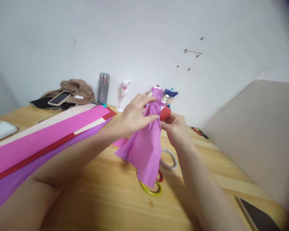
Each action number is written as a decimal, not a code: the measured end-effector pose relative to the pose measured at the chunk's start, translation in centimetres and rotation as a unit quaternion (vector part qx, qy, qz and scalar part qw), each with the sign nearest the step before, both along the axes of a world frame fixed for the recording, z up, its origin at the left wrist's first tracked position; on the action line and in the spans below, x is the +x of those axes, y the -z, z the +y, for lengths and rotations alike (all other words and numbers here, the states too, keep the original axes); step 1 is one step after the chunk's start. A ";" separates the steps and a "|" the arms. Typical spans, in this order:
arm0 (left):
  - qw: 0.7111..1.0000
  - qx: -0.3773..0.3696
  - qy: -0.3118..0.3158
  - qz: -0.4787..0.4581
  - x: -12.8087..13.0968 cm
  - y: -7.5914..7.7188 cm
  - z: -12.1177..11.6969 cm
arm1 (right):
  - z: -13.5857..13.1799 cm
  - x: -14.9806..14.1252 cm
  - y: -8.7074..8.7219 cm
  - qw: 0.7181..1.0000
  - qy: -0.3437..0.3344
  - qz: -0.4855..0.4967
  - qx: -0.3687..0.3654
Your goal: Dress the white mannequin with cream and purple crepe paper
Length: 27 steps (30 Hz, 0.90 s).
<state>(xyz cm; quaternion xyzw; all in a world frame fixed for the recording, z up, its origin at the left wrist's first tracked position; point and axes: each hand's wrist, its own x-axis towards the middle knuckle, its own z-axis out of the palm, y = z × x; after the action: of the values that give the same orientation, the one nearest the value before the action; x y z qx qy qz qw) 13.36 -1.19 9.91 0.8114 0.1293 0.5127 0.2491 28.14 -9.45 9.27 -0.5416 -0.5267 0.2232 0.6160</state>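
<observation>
Head view: L hand (132, 117) has its grip spread, fingertips & thumb touching pink paper (145, 147) on a mini form (157, 86), mid-surface (93, 195), above scissors (152, 193). R hand (177, 128) grip pinches red paper (165, 113) just beside it, tape (175, 160) nr R wrist. White tag (79, 97) on brown cloth (79, 85) & flask (103, 86) markings too small/blurred to read.

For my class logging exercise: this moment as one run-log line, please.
left hand: open at pink flared paper; right hand: gripping red paper piece; partly covered: yellow-and-red-handled scissors
</observation>
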 end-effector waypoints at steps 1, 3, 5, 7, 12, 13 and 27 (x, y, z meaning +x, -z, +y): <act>1.000 0.002 0.005 0.008 0.0 0.0 0.0 | 0.0 0.0 0.0 1.000 -0.005 0.001 -0.001; 1.000 -0.002 0.016 0.026 0.0 0.1 0.1 | 0.0 -0.1 0.0 1.000 -0.012 -0.001 -0.002; 0.999 -0.009 0.019 0.034 0.0 0.1 0.1 | 0.0 -0.1 0.0 1.000 -0.014 -0.005 -0.001; 0.999 -0.014 0.021 0.036 0.0 0.2 0.2 | 0.0 0.0 0.0 1.000 -0.010 -0.003 0.000; 0.999 -0.011 0.021 0.032 0.1 0.4 0.3 | 0.0 0.0 0.0 1.000 -0.012 0.004 0.005; 0.999 -0.009 0.020 0.032 0.1 0.4 0.3 | 0.0 0.0 0.0 1.000 -0.013 0.005 0.006; 0.999 0.000 0.022 0.036 0.1 0.6 0.5 | 0.1 0.2 0.1 1.000 -0.021 -0.002 0.008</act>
<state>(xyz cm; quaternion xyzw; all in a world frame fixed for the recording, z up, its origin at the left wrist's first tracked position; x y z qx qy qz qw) 13.43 -0.66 9.34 0.8318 0.1203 0.4780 0.2552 28.34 -9.38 9.13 -0.5261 -0.5405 0.2307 0.6147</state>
